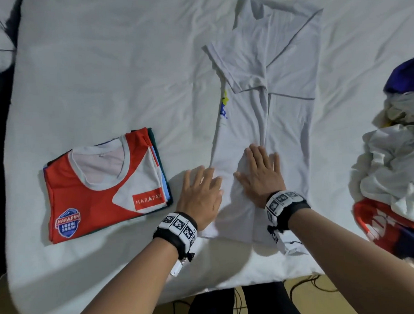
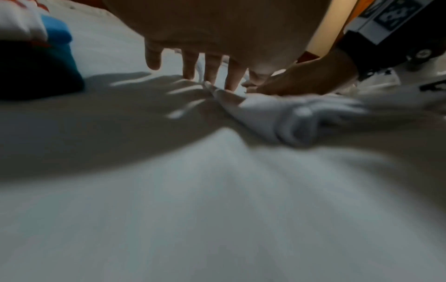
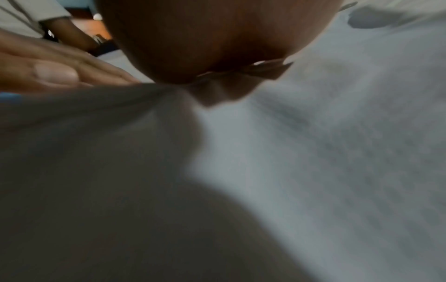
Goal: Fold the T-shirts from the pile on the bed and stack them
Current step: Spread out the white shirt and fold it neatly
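Observation:
A white T-shirt (image 1: 282, 106) lies lengthwise on the bed, both sides folded in to a narrow strip, sleeves crossed near the top. My right hand (image 1: 261, 175) lies flat on its lower part with straight, spread fingers. My left hand (image 1: 202, 192) rests flat at the shirt's left edge, fingers straight, partly on the sheet. In the left wrist view the left fingers (image 2: 190, 64) point down at the white cloth (image 2: 277, 114). The right wrist view is blurred; my right hand (image 3: 217, 47) presses on white fabric (image 3: 313, 152). A stack of folded shirts (image 1: 103, 185), red-and-white on top, sits at the left.
A pile of unfolded shirts (image 1: 396, 160), white, purple and red, lies at the right edge. The white bed sheet (image 1: 114, 66) stretches wide behind the stack. The bed's near edge (image 1: 207, 289) runs below my forearms, with dark floor and cables beyond.

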The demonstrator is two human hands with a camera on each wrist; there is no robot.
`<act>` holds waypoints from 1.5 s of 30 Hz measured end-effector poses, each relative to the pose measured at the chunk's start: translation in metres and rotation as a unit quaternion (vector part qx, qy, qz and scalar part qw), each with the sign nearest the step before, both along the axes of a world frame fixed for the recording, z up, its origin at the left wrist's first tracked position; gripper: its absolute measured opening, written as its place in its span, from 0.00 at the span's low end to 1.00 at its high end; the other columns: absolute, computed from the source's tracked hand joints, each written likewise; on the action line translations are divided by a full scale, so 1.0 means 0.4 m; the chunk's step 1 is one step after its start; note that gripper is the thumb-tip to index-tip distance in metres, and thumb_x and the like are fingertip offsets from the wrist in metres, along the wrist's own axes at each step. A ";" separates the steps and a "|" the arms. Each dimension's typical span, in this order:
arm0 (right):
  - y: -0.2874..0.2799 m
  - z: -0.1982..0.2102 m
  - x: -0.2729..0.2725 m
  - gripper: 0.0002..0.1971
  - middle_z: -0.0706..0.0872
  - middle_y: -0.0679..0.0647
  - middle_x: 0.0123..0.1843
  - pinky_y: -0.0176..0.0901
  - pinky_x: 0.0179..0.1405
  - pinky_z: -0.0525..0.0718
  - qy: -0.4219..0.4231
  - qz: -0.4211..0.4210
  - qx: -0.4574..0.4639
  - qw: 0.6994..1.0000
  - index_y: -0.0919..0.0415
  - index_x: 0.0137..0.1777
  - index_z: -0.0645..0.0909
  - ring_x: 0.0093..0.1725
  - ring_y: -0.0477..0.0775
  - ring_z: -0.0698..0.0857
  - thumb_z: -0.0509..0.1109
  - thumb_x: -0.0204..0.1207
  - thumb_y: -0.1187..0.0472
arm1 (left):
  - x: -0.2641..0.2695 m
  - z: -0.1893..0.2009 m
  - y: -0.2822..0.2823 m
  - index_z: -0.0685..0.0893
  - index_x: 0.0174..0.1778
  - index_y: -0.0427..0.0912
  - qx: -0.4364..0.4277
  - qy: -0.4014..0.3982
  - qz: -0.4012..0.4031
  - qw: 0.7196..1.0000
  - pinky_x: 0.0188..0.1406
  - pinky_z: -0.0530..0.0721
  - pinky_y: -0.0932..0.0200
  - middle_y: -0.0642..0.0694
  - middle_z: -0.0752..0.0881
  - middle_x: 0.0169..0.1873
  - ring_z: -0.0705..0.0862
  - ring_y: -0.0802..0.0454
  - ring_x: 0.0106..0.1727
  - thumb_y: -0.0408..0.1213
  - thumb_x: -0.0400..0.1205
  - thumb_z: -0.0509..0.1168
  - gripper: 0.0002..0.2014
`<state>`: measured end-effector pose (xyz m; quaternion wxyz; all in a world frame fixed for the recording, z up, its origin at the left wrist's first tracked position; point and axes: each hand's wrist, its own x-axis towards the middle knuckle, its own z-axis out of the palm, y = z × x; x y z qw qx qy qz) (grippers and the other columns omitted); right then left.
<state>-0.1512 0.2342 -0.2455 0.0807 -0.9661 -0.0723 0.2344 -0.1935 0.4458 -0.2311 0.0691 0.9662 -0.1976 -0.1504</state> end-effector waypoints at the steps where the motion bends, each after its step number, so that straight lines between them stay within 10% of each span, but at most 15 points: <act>1: 0.001 0.011 0.007 0.36 0.53 0.55 0.91 0.66 0.86 0.34 -0.014 -0.008 0.004 1.000 0.60 0.90 0.52 0.90 0.57 0.49 0.46 0.89 0.39 | 0.026 0.004 -0.002 0.85 0.64 0.45 -0.008 -0.029 0.007 1.000 0.70 0.72 0.33 0.41 0.82 0.69 0.76 0.36 0.72 0.48 0.86 0.53 0.21; 8: -0.008 0.062 0.174 0.20 0.81 0.53 0.68 0.61 0.76 0.65 -0.111 -0.117 0.048 0.986 0.55 0.74 0.77 0.68 0.60 0.78 0.59 0.85 0.51 | 0.314 0.028 -0.066 0.89 0.50 0.42 -0.063 -0.108 0.081 0.989 0.43 0.82 0.42 0.42 0.87 0.49 0.83 0.36 0.50 0.43 0.84 0.56 0.16; 16: 0.002 0.085 0.451 0.15 0.85 0.57 0.59 0.59 0.56 0.80 -0.163 -0.104 0.110 0.975 0.57 0.64 0.85 0.59 0.66 0.84 0.72 0.81 0.52 | 0.680 0.053 -0.134 0.88 0.58 0.40 -0.030 -0.099 0.113 0.988 0.52 0.82 0.38 0.39 0.86 0.57 0.83 0.34 0.57 0.37 0.86 0.65 0.10; 23: 0.033 0.052 0.604 0.19 0.82 0.53 0.52 0.52 0.47 0.80 -0.130 -0.041 0.046 0.990 0.55 0.57 0.84 0.51 0.61 0.83 0.67 0.80 0.40 | 0.933 0.017 -0.152 0.69 0.81 0.42 -0.016 -0.016 0.160 0.987 0.69 0.75 0.37 0.39 0.73 0.77 0.73 0.36 0.75 0.45 0.91 0.56 0.23; 29: 0.042 0.021 0.612 0.22 0.83 0.54 0.35 0.48 0.32 0.75 -0.196 -0.053 0.084 0.976 0.60 0.35 0.83 0.36 0.64 0.81 0.52 0.78 0.50 | 0.993 -0.008 -0.176 0.74 0.74 0.41 -0.024 -0.007 0.222 0.975 0.66 0.74 0.37 0.38 0.77 0.70 0.72 0.35 0.71 0.48 0.88 0.60 0.21; 35: -0.022 0.087 0.630 0.08 0.87 0.52 0.43 0.49 0.40 0.78 -0.204 -0.130 0.105 0.965 0.57 0.48 0.86 0.44 0.60 0.82 0.66 0.76 0.58 | 1.002 0.059 -0.220 0.77 0.65 0.41 -0.077 -0.010 0.231 0.970 0.63 0.75 0.40 0.39 0.80 0.65 0.76 0.35 0.68 0.44 0.87 0.60 0.15; 45: -0.175 0.139 0.575 0.03 0.83 0.52 0.40 0.50 0.40 0.75 -0.291 -0.178 0.090 0.936 0.56 0.45 0.83 0.43 0.62 0.80 0.69 0.73 0.61 | 0.883 0.063 -0.259 0.79 0.46 0.46 -0.351 0.106 0.449 0.815 0.41 0.92 0.36 0.45 0.87 0.44 0.89 0.35 0.42 0.35 0.72 0.66 0.08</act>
